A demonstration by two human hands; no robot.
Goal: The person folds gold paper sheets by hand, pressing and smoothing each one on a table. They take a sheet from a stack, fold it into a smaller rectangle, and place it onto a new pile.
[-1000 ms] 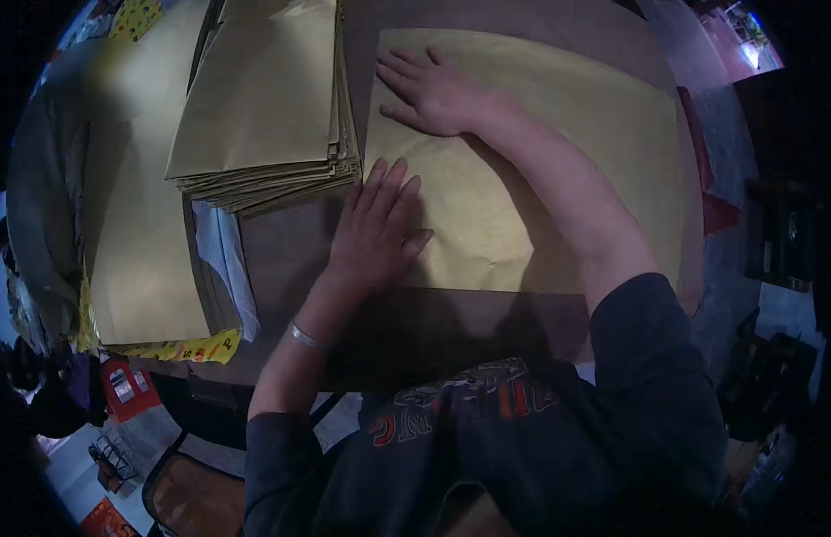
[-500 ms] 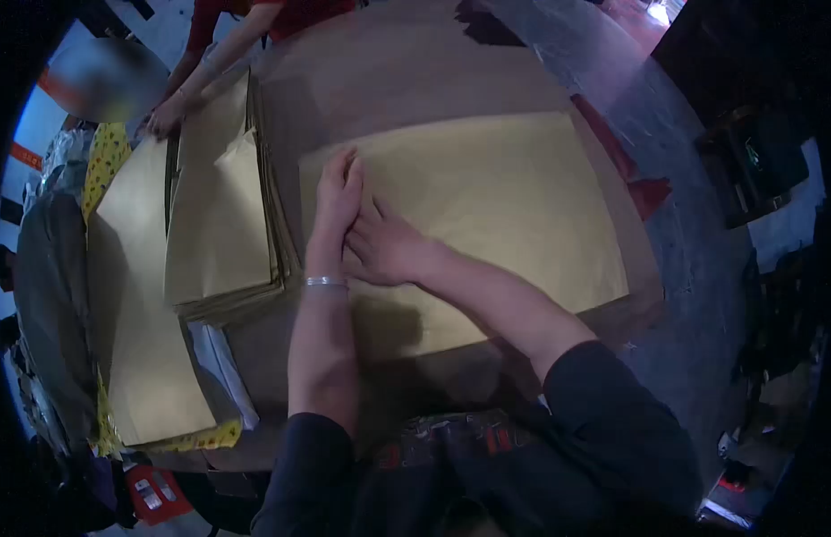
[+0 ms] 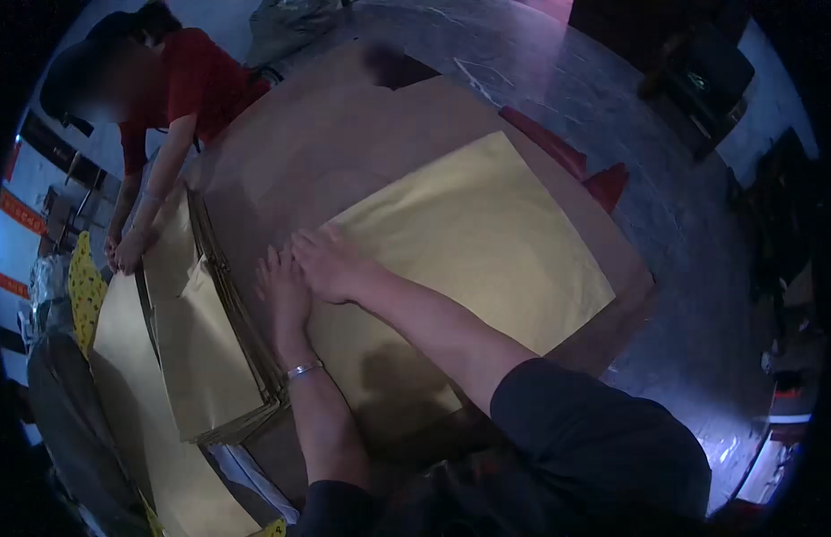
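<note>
A large gold sheet (image 3: 469,242), paper or thin cloth, lies flat before me. My left hand (image 3: 286,291), with a metal bracelet on its wrist, rests at the sheet's left edge with fingers spread. Right beside it, my right hand (image 3: 332,264) lies flat on the sheet's upper left corner, fingers stretched towards the left hand. Neither hand grips anything that shows. Just left of my hands is a stack of folded gold sheets (image 3: 196,358), its top one creased.
A person in a red shirt (image 3: 210,76) leans over the far left, hands (image 3: 127,252) at another gold sheet (image 3: 134,358). Red scraps (image 3: 550,148) and a dark piece (image 3: 411,72) lie along the far edges of the brown table cover (image 3: 295,174). Yellow patterned material (image 3: 86,282) hangs at left.
The view has turned, bringing more of the co-worker into sight. My hands, overlapping before, now lie side by side at the sheet's left edge, with the left fingers spread.
</note>
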